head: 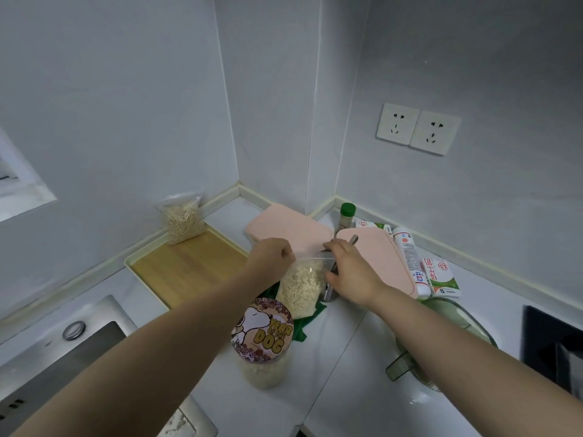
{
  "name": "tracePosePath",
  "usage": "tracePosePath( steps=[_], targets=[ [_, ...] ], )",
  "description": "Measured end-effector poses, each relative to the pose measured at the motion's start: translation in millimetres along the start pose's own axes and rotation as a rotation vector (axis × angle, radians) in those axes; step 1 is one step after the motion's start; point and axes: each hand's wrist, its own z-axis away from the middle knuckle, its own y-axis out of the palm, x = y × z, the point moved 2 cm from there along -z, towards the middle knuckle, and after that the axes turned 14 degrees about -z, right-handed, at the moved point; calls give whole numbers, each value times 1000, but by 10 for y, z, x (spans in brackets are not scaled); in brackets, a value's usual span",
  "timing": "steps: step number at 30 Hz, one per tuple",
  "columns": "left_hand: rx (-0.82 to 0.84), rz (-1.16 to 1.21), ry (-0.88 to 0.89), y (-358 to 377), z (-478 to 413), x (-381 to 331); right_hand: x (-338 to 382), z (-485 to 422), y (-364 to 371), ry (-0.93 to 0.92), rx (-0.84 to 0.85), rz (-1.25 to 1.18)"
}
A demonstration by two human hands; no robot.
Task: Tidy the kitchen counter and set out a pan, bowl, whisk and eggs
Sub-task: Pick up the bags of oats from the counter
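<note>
1. Left hand [273, 255]: fingers curled, pinching the left end of the bag's top edge. Forearm in from the lower left, wrist straight, knuckles up.
2. Right hand [351, 272]: thumb and forefinger closed on the right end of the same edge, remaining fingers bent down along the bag's side. Forearm in from the lower right, passing over a green jug [457, 320].
3. Bag [303, 285]: clear zip-top, filled with oats, upright between the hands and touching both. Long axis along the zip edge, left to right, from one pinch to the other. Both hands equally near, neither free.
4. Judged step: closing the zip, part of tidying. Relation governing the next move: edge held level and taut between the two pinches, bag body hanging below.
5. Metal handle [354, 239]: projecting beyond the right knuckles, with a metal part just under the right palm. Whether gripped, not clear.
6. Beneath the bag: green cloth [310, 323]. Nearer the body, below the left wrist: jar [263, 329] with a printed lid, standing upright.
7. Just beyond the hands: two pink lids [284, 225], side by side.
8. Left of the left hand: tray [183, 269], with a second bag [184, 220] upright at its far corner, well apart from the hands. Judged a likely resting place for the held bag.
9. Right of the right hand: green-capped bottle [347, 212], white tube [410, 257], cartons [441, 275].
10. Pan, whisk, eggs: not in view.
</note>
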Motion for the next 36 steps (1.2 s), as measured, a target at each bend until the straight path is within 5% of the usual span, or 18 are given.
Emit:
tracePosePath(
  steps=[8,16,23,36],
  targets=[
    [-189,228,-12,-373,4,13,-35,-234,22,275,-165,-696],
    [-161,689,-19,-786,-15,21,165,-406,76,187,178,-1240],
    [-143,887,-134,-836,-28,152,317,-469,188,203,421,-1241],
    [-181,1121,-323,-861,-164,703,626,-726,357,288,323,-1267]
  ],
)
